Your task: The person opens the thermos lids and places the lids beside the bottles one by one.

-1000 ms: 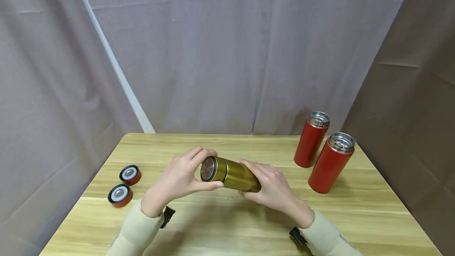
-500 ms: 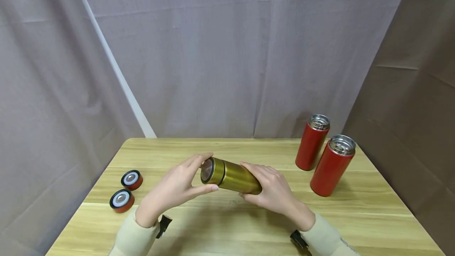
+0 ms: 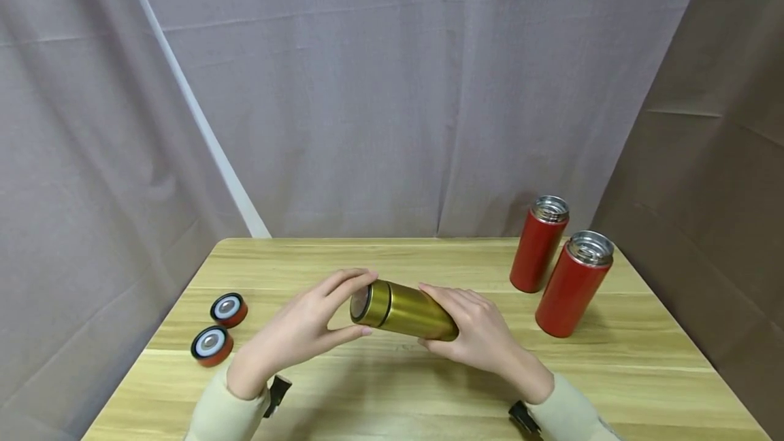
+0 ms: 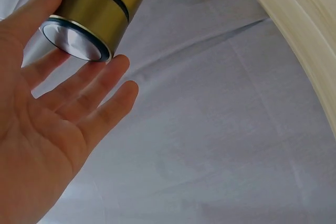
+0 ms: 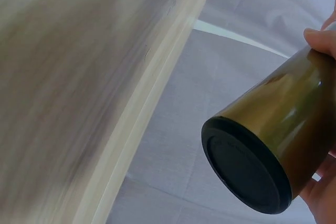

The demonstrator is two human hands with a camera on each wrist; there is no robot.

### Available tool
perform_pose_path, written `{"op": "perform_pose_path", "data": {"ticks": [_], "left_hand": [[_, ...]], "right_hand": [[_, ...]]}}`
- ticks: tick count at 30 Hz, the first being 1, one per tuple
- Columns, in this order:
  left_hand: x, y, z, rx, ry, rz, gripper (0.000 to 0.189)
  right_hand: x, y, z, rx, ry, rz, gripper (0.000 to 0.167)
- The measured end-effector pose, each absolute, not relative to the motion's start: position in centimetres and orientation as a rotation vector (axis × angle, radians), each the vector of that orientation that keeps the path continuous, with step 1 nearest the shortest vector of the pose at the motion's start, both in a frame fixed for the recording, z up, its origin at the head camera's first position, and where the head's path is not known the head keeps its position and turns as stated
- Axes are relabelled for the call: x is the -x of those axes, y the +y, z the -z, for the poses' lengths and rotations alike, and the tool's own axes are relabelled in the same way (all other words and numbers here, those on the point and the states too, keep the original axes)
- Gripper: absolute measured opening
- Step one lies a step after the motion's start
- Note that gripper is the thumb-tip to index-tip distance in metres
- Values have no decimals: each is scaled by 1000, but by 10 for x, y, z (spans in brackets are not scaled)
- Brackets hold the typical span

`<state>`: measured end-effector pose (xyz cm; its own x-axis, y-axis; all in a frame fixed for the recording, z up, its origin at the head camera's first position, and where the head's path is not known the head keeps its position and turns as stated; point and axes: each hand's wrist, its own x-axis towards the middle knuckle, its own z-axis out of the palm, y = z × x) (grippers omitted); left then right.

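Note:
A gold vacuum flask (image 3: 419,312) is held tilted above the table, its lidded end toward the left. My right hand (image 3: 474,322) grips its body near the black base (image 5: 244,166), with the thumb below and the fingers over the top in the head view. At the other end, the gold lid (image 3: 375,303) sits on the flask, a dark ring between lid and body. My left hand (image 3: 309,322) pinches the lid's end between thumb and fingertips. In the left wrist view, its other fingers (image 4: 107,111) spread past the shiny lid top (image 4: 73,41).
Two red flasks without lids, one farther back (image 3: 537,247) and one nearer (image 3: 572,288), stand upright at the right of the wooden table (image 3: 343,400). Two red-rimmed lids lie inside-up at the left, one behind (image 3: 228,309) the other (image 3: 211,346). Grey curtains (image 3: 367,101) hang behind.
My left hand draws back slightly from the lid, then returns to it, its thumb now lower on the lid's end. The gold flask shifts slightly right and down, with my right hand still gripping it.

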<state>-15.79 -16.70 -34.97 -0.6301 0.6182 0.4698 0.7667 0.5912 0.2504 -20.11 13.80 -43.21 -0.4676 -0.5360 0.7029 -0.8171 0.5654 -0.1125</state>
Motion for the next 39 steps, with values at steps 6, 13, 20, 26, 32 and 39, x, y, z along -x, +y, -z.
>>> {"op": "perform_pose_path", "data": {"ticks": [6,13,20,26,32,39], "left_hand": [[153,-169,352,1140,-2475,613,73],[151,-168,359,1149,-2477,633,77],[153,-164,364,1197,-2368,586,73],[155,-161,369,1202,-2264,495,77],[155,-157,371,1157,-2237,449,79],[154,-155,372,1125,-2239,455,77]], "right_hand": [[197,142,431,-1099,-2177,-563,86],[193,147,428,-1121,-2183,-566,84],[189,152,430,-1128,-2176,-561,87],[186,157,432,-1137,-2183,-553,88],[185,161,433,-1139,-2179,-537,89],[184,162,432,-1135,-2190,-534,86]]}}
